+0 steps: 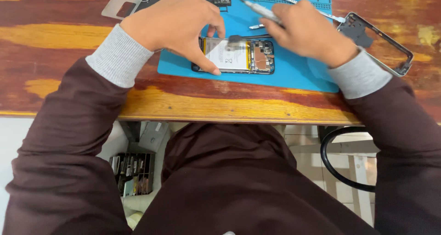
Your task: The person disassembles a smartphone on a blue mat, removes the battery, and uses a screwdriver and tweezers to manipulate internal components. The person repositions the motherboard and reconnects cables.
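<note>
On the blue mat (294, 74), left hand (177, 21) pinches the opened phone (236, 56); right hand (305, 30) grips a screwdriver (262, 11).

Under the fingers (216, 71) of the left hand (177, 26) lies an opened phone (234, 56), its battery white edged with yellow, its board coppery with a blue rim. The mat (294, 72) beneath is bright blue. The counter (55, 37) is streaked red-brown and yellow. Both sleeves (69, 138) are dark maroon with grey cuffs.
</note>
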